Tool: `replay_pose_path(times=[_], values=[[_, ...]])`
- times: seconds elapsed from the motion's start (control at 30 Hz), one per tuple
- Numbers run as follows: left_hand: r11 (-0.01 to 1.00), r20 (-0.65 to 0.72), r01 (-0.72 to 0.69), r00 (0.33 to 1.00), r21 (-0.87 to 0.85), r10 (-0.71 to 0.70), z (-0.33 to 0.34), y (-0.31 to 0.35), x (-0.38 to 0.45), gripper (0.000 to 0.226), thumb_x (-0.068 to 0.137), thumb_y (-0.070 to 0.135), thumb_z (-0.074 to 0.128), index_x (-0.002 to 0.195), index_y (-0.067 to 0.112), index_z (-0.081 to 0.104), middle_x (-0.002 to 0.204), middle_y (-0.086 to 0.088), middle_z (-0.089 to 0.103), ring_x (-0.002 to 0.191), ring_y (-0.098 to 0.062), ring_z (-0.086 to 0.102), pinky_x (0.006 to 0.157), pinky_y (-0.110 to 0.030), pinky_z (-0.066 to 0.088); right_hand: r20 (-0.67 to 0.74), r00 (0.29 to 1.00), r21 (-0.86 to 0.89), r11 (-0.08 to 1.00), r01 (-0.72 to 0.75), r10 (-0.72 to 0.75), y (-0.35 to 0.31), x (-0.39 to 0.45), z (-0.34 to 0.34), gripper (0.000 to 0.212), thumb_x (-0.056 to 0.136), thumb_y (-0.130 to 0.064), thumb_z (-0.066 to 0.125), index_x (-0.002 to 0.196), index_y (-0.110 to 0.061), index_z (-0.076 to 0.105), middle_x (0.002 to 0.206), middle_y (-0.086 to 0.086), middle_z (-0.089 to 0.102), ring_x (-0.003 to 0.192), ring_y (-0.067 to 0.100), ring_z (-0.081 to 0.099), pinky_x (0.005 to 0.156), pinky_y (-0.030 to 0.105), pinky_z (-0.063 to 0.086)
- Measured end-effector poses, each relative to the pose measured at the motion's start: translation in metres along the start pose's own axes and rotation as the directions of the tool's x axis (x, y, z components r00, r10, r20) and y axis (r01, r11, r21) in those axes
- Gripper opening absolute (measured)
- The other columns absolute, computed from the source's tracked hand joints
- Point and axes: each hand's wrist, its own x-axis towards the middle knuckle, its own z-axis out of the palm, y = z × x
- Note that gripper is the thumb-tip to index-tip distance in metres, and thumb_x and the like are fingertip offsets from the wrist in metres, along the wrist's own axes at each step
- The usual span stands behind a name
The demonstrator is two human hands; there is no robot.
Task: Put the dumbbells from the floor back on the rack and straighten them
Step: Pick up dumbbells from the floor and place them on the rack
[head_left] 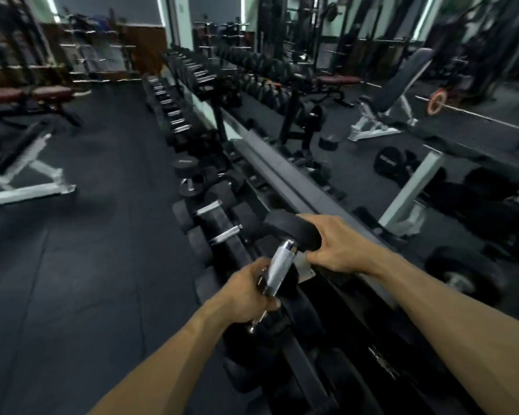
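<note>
Black round-headed dumbbell with a chrome handle [282, 259] held over the near end of the long black steel rack [285, 187], two-handed.

Left hand [246, 295] grips the near part of the handle; right hand [339, 247] curls over the far rubber head, probably to share the load and steer the angle into the cradle. Dumbbell sits tilted, not yet parallel to the racked chrome-handled neighbours [219, 223] to its far left. Whether it already rests on the rack: cannot tell.
</note>
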Motion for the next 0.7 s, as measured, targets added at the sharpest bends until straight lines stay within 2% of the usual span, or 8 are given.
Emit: replay_pose_path(times=[0.07,0.2,0.3,0.37,0.43,0.5,0.57,0.7], values=[[0.999,0.050,-0.020,0.999,0.036,0.019,0.021,0.021,0.038,0.043,0.074,0.013,0.077,0.100,0.031,0.049,0.082,0.010,0.056,0.078,-0.014,0.057,0.071,-0.025,0.047,-0.029,0.998,0.021,0.998,-0.052,0.053,0.040,-0.002,-0.020,0.060,0.071,-0.003,0.068,0.126,-0.026,0.061,0.088,-0.012,0.068,0.079,0.005,0.064,0.067,0.025,0.051],[0.997,0.178,-0.031,0.984,0.077,0.017,0.056,0.061,0.112,0.060,0.072,0.019,0.078,0.124,0.029,0.051,0.097,0.006,0.062,0.089,-0.015,0.061,0.083,-0.031,0.053,-0.090,0.986,0.050,0.989,-0.139,0.143,0.111,-0.005,-0.059,0.051,0.067,-0.006,0.068,0.115,-0.023,0.065,0.090,-0.004,0.071,0.085,0.015,0.068,0.078,0.037,0.056],[0.996,0.218,-0.063,0.975,0.056,0.049,0.075,0.084,0.161,0.051,0.071,0.018,0.076,0.116,0.028,0.054,0.094,0.004,0.067,0.085,-0.015,0.064,0.078,-0.033,0.055,-0.118,0.972,0.045,0.979,-0.198,0.202,0.155,0.011,-0.087,0.048,0.061,-0.016,0.067,0.109,-0.025,0.065,0.089,-0.003,0.072,0.085,0.016,0.068,0.078,0.044,0.057],[0.997,0.232,-0.054,0.972,0.047,0.042,0.086,0.094,0.191,0.049,0.073,0.014,0.073,0.117,0.023,0.053,0.092,-0.005,0.068,0.075,-0.021,0.067,0.068,-0.037,0.059,-0.119,0.966,0.037,0.974,-0.225,0.228,0.181,0.025,-0.097,0.048,0.061,-0.016,0.070,0.108,-0.023,0.065,0.090,-0.003,0.072,0.084,0.015,0.068,0.077,0.041,0.057],[0.996,0.248,-0.003,0.969,0.090,-0.020,0.092,0.095,0.216,0.045,0.077,0.009,0.069,0.118,0.020,0.052,0.088,-0.012,0.069,0.066,-0.028,0.069,0.059,-0.037,0.059,-0.095,0.950,0.045,0.955,-0.294,0.297,0.200,0.040,-0.101,0.041,0.064,-0.005,0.075,0.101,-0.020,0.066,0.084,-0.002,0.071,0.076,0.013,0.066,0.073,0.036,0.057],[0.991,0.266,0.010,0.963,0.136,-0.046,0.096,0.094,0.233,0.040,0.076,0.012,0.070,0.113,0.018,0.055,0.094,-0.016,0.071,0.073,-0.033,0.072,0.069,-0.045,0.061,-0.066,0.935,0.068,0.937,-0.343,0.347,0.214,0.051,-0.102,0.033,0.065,0.000,0.075,0.087,-0.021,0.065,0.076,-0.001,0.068,0.072,0.016,0.065,0.068,0.034,0.056],[0.988,0.271,-0.005,0.962,0.153,-0.037,0.093,0.095,0.234,0.041,0.074,0.017,0.074,0.110,0.017,0.056,0.098,-0.014,0.070,0.084,-0.034,0.071,0.078,-0.050,0.059,-0.058,0.920,0.092,0.920,-0.382,0.388,0.216,0.053,-0.099,0.029,0.065,0.000,0.075,0.082,-0.019,0.063,0.076,0.002,0.067,0.073,0.019,0.064,0.068,0.035,0.055],[0.983,0.314,0.035,0.945,0.178,-0.090,0.094,0.093,0.258,0.041,0.076,0.017,0.075,0.110,0.019,0.054,0.098,-0.012,0.069,0.082,-0.033,0.071,0.078,-0.050,0.059,0.009,0.913,0.079,0.910,-0.407,0.408,0.236,0.072,-0.098,0.029,0.064,-0.001,0.075,0.084,-0.016,0.060,0.073,0.002,0.063,0.074,0.023,0.062,0.069,0.038,0.053]])
